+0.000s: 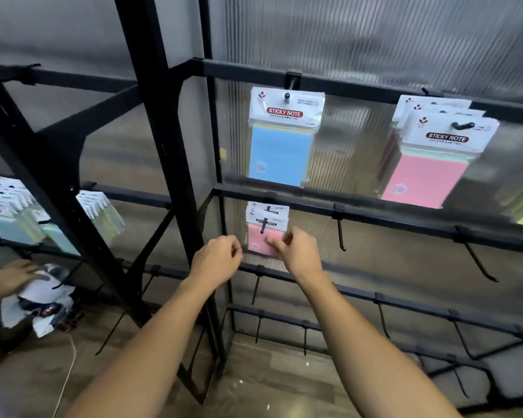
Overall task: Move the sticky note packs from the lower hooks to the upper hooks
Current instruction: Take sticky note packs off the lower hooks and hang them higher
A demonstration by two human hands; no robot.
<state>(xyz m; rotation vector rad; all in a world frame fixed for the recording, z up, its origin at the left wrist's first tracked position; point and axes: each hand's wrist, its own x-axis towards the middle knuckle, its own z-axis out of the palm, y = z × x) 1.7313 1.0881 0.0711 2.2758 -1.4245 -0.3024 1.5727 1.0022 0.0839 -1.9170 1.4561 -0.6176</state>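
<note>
At the left end of the rack's lower rail (390, 220), in the head view, the lower pink packs (258, 236) hang a few deep on a lower hook (264, 226). They sit just below the blue pack (281, 155), which is on its upper hook (287, 96). Our right hand (301, 254) is at the stack's lower right corner, its fingers (277, 244) bent and seemingly pinching the front pack's edge. Our left hand (219, 259) hovers just beside the stack's left edge, fingers curled, with nothing visible between them.

We judge the step in hand to be lifting a pack off that hook. To do it well, we bring the left hand onto the white header near the hole. A pull from the bottom corner alone would likely tilt the sleeve and catch it on the hook's tip. We draw the pack straight along the hook toward us and clear the tip cleanly. Then we carry it up to the upper rail (360, 86), where the blue pack's hook looks to have room, and thread the hole on level.
</note>
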